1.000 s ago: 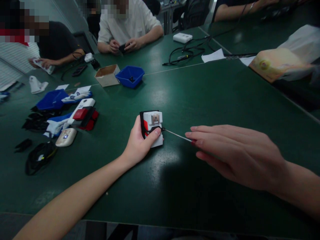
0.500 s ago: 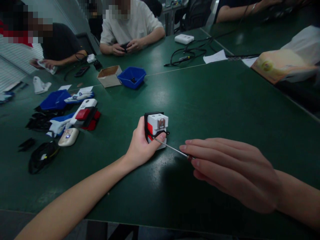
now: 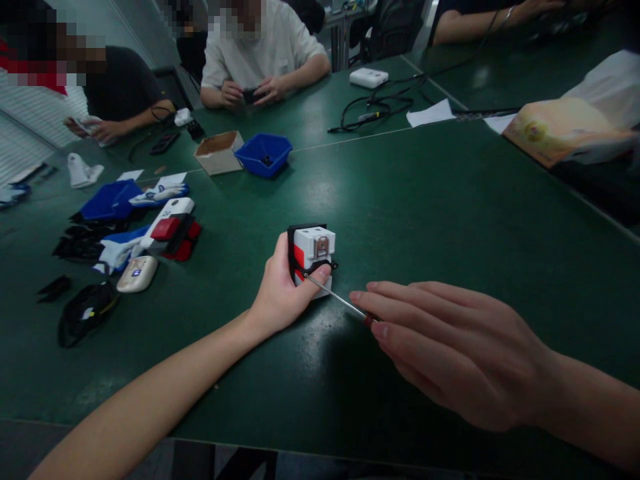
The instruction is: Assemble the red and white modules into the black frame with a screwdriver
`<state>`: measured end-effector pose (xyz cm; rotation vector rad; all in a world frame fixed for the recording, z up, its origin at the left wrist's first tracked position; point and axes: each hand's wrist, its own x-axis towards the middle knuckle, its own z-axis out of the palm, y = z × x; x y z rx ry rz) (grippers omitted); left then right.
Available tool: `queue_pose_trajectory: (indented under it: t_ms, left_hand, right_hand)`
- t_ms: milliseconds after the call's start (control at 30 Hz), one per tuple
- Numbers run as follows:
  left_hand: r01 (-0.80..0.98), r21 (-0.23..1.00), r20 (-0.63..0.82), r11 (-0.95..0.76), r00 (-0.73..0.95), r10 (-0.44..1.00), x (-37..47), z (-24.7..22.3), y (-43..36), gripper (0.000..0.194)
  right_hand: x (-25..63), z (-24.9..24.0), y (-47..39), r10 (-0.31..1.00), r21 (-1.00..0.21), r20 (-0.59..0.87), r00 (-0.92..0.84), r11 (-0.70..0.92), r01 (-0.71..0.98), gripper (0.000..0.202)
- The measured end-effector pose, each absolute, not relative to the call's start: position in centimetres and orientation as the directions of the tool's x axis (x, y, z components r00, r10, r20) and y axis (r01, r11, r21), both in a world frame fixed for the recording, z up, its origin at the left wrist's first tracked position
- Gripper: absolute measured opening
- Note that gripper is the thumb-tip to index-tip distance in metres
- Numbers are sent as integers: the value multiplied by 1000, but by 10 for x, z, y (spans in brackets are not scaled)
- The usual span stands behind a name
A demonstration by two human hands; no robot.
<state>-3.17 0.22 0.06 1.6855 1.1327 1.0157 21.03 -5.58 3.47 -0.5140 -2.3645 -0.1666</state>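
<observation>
A small white and red box-shaped device (image 3: 321,247) with black edging stands on the green table, and my left hand (image 3: 287,287) is wrapped round its near left side. The left thumb lies across its front, by a thin black strap or bracket (image 3: 334,266) with a small loop at the end. My right hand (image 3: 465,347) holds a screwdriver (image 3: 343,302) by the handle, most of which is hidden under the long, nearly straight fingers. The slim metal shaft runs up and left, its tip meeting the black piece beside my left thumb.
On the left lie a blue tray (image 3: 107,200), gloves (image 3: 120,248), a red and black item (image 3: 173,233), a cream case (image 3: 137,274) and a coiled cable (image 3: 87,313). Farther back are a cardboard box (image 3: 219,153) and a blue bin (image 3: 263,157). Several people sit around the table.
My right hand has shifted slightly left and its fingers have slid forward over the screwdriver handle. The left hand and the device have hardly moved.
</observation>
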Motion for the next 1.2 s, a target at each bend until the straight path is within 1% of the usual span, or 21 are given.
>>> queue_pose_trajectory:
  t_ms: [133, 267, 433, 567, 667, 833, 900, 1033, 1100, 1200]
  left_hand:
    - [279, 930, 162, -237, 267, 950, -32, 0, 2, 48]
    - [281, 927, 171, -247, 269, 948, -33, -1, 2, 48]
    - [272, 932, 165, -239, 269, 949, -33, -2, 3, 48]
    - [281, 929, 166, -243, 270, 948, -32, -1, 2, 48]
    - [284, 926, 172, -249, 271, 947, -32, -1, 3, 47]
    - [275, 932, 162, -237, 267, 950, -33, -2, 4, 48]
    - [277, 931, 162, -237, 268, 950, -33, -1, 4, 48]
    - [283, 925, 177, -253, 270, 947, -31, 1, 3, 47]
    - [287, 924, 177, -253, 266, 948, -31, 1, 3, 47]
    - [293, 923, 176, -251, 258, 950, -31, -1, 4, 48]
  right_hand:
    - [213, 40, -55, 350, 0, 666, -659, 883, 469, 13]
    - [214, 41, -54, 382, -21, 666, -640, 868, 496, 14]
    - [215, 38, -55, 287, 33, 659, -696, 913, 407, 21]
    - [216, 42, -54, 357, -7, 670, -651, 880, 475, 14]
    - [216, 42, -52, 390, -32, 650, -652, 872, 489, 16]
    - [215, 37, -52, 287, 39, 652, -701, 912, 409, 20]
    - [215, 36, -53, 310, 14, 658, -687, 906, 422, 19]
    - [219, 36, -53, 402, -77, 655, -640, 878, 472, 16]
    - [220, 34, -52, 409, -85, 648, -643, 877, 473, 20]
    - [220, 32, -52, 361, -52, 620, -697, 905, 422, 23]
